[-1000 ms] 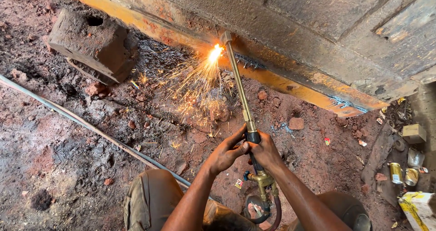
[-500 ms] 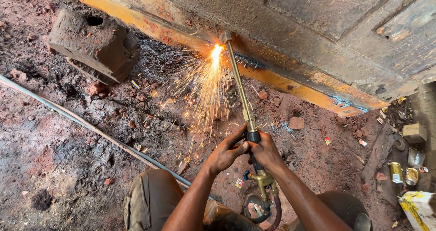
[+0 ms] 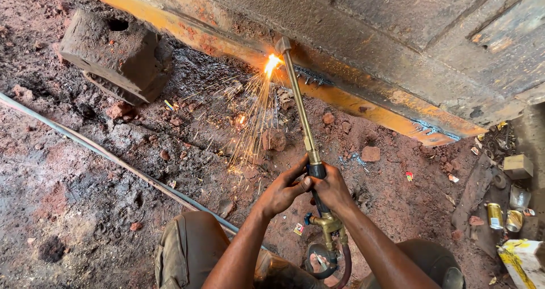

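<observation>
At the bottom of the frame, between the person's bent knees, the brass valve body [image 3: 329,225] of a cutting torch [image 3: 304,135] sits with a dark red hose [image 3: 344,266] looping off below it. Just above, both hands wrap the torch's black handle at lower centre. The left hand [image 3: 282,191] comes in from the left, fingers curled tight around the grip with the thumb laid along its top. The right hand [image 3: 331,190] closes on the same handle from the right, knuckles up, pressed against the left hand; neither hand shows any gap around the handle.

From the hands the brass tube runs up and slightly left to the torch head near upper centre. There a bright orange flame [image 3: 272,65] touches the lower edge of a yellow-painted steel beam [image 3: 352,99] that crosses the frame diagonally. Sparks [image 3: 250,124] fall down onto the reddish, rubble-strewn ground [image 3: 85,209].

Left of centre a thin pipe [image 3: 113,159] lies across the dirt. At upper left rests a dark, rusted metal block [image 3: 116,56]. Cans [image 3: 502,216] lie at lower right.
</observation>
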### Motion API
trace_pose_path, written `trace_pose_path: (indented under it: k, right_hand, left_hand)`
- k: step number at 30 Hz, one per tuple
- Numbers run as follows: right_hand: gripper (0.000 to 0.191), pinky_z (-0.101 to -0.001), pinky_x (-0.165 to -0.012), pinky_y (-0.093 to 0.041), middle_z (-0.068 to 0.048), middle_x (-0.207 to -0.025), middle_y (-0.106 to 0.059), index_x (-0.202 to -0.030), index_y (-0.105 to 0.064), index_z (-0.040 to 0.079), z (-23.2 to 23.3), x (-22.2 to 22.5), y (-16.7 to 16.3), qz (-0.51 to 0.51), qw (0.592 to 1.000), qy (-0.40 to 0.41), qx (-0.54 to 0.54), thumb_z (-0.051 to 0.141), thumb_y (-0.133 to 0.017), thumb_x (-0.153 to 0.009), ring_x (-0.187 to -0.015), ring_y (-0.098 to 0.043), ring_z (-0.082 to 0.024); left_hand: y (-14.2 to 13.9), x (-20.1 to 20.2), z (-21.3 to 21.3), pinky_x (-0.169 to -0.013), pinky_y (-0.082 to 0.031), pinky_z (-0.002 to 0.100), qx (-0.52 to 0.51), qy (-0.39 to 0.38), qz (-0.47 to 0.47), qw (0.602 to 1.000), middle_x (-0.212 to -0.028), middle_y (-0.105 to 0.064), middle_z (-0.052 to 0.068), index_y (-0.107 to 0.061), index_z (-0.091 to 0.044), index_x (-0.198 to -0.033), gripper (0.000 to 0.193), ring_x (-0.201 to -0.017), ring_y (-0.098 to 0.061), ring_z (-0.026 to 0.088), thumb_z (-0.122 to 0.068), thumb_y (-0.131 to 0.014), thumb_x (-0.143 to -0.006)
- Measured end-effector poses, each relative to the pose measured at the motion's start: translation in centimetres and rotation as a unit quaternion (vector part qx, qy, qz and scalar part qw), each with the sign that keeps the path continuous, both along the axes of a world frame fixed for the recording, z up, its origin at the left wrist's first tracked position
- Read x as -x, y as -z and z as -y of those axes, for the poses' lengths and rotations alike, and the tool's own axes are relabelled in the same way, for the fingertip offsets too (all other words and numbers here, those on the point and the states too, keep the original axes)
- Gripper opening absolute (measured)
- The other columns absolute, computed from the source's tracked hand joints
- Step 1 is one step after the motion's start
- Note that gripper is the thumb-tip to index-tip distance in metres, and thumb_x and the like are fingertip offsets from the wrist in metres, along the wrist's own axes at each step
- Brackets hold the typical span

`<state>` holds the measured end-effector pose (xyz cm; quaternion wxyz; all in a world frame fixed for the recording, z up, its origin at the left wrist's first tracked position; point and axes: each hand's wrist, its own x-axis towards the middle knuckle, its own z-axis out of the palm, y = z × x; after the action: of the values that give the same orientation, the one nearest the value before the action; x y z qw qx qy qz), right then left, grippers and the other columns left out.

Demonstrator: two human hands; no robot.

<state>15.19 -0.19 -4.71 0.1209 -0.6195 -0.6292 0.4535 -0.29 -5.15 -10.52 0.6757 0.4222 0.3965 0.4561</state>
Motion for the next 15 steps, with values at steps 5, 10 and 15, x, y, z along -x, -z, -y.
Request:
trace_pose_path:
  k: [5,10,15]
  right_hand:
    - [0.025,-0.0347,-0.053,-0.064,-0.012,-0.081,-0.066,-0.108,-0.065,0.002,0.02,-0.1,0.05,0.013,1.0,0.002,0.001,0.021,-0.065,-0.093,-0.061,-0.068,-0.021]
    - [0.024,-0.0342,-0.057,-0.066,-0.011,-0.085,-0.068,-0.107,-0.067,0.002,-0.05,-0.09,0.07,0.013,1.0,-0.014,-0.011,0.021,-0.064,-0.092,-0.066,-0.07,-0.02]
    - [0.024,-0.0362,-0.059,-0.065,-0.013,-0.087,-0.068,-0.109,-0.067,0.003,0.03,-0.12,0.14,0.02,1.0,0.004,0.004,0.019,-0.065,-0.092,-0.069,-0.07,-0.021]
  left_hand:
    - [0.02,-0.03,0.04,-0.113,-0.046,0.053,-0.002,0.002,0.011,1.0,-0.158,-0.04,0.025,-0.021,-0.019,-0.164,0.093,-0.136,-0.054,0.04,-0.053,-0.062,-0.087]
    - [0.05,0.11,0.15,-0.114,-0.044,0.055,-0.012,0.005,0.01,1.0,-0.162,-0.035,0.026,-0.021,-0.017,-0.164,0.093,-0.141,-0.047,0.041,-0.053,-0.061,-0.088]
    - [-0.1,0.01,0.09,-0.114,-0.044,0.055,-0.019,0.007,0.035,0.999,-0.161,-0.035,0.026,-0.021,-0.016,-0.164,0.093,-0.142,-0.046,0.042,-0.052,-0.062,-0.089]
